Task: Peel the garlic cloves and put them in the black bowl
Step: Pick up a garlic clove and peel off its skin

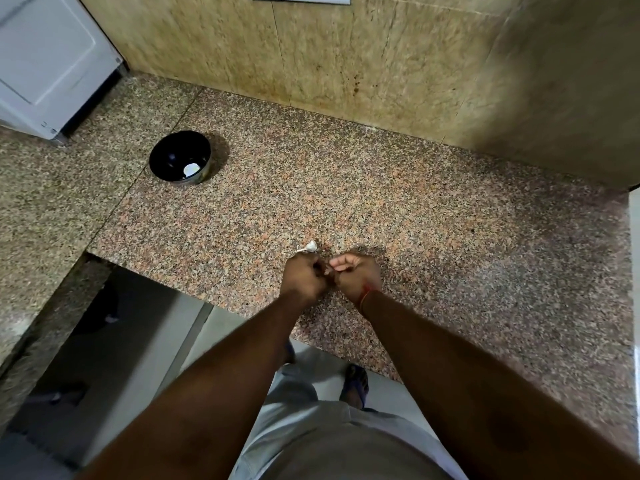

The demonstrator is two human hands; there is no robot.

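My left hand (304, 277) and my right hand (356, 275) meet over the granite counter (398, 209) near its front edge, fingers curled toward each other. They pinch a small garlic clove (327, 270) between them, mostly hidden by the fingers. A white garlic piece with a thin stem (309, 248) lies on the counter just beyond my left hand. The black bowl (180, 157) stands at the far left, well away from both hands, with a white peeled clove (191, 169) inside.
A white appliance (48, 64) sits at the back left corner. A beige tiled wall (329, 53) backs the counter and turns forward on the right. The counter steps back at the left, with floor below.
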